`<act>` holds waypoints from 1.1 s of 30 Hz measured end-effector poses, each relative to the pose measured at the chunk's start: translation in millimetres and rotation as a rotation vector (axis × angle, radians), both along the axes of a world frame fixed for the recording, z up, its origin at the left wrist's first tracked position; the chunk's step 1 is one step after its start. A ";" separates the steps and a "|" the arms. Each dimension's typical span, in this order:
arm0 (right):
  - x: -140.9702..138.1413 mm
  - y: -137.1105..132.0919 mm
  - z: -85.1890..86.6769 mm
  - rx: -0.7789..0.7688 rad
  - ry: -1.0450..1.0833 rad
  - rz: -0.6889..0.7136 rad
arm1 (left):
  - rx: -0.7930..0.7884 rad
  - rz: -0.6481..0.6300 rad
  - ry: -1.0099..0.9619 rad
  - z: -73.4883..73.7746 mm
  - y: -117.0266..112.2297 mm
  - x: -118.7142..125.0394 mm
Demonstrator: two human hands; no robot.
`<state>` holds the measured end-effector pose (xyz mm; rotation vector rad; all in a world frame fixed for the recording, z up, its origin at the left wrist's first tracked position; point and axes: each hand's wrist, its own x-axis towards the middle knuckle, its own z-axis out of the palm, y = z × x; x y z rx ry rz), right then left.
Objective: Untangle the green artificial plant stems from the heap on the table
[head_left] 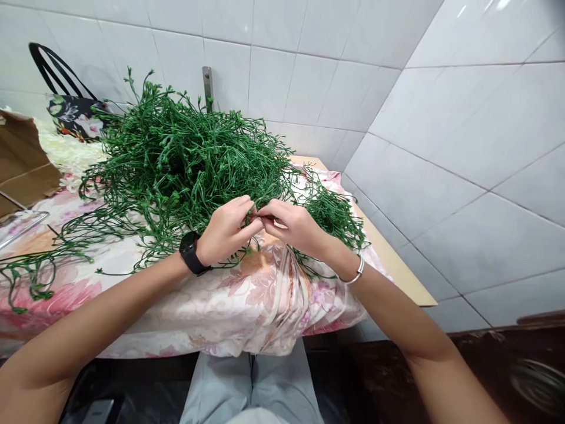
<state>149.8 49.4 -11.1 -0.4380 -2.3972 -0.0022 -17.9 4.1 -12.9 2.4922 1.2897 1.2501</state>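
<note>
A big tangled pile of green plastic stems (176,159) lies on a table covered with a pink floral cloth (247,300). My left hand (227,229), with a black watch on its wrist, pinches thin green stems at the pile's near edge. My right hand (293,227), with a silver bracelet on its wrist, meets it fingertip to fingertip and grips the same stems. Both hands are closed. Loose stems trail left across the cloth (39,265).
White tiled walls stand behind and to the right. A brown cardboard box (22,162) and a floral bag with black handles (70,112) sit at the far left. The table's bare wooden edge (397,265) shows on the right. My grey trousers (251,388) are below.
</note>
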 end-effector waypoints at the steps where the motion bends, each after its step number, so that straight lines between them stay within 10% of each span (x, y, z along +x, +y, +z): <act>1: 0.3 -0.3 0.0 0.021 -0.014 -0.016 | -0.011 -0.027 -0.010 -0.1 0.1 0.1; 17: 6.8 -9.7 6.4 0.493 -0.164 -0.181 | -0.224 -0.125 -0.111 6.9 -1.0 -3.9; 21: 4.6 -9.5 5.5 0.601 -0.184 -0.189 | -0.041 -0.023 0.086 4.9 -1.6 -1.8; 33: 2.7 -16.7 17.1 0.424 -0.214 -0.163 | -0.147 -0.307 0.184 27.5 5.3 -24.4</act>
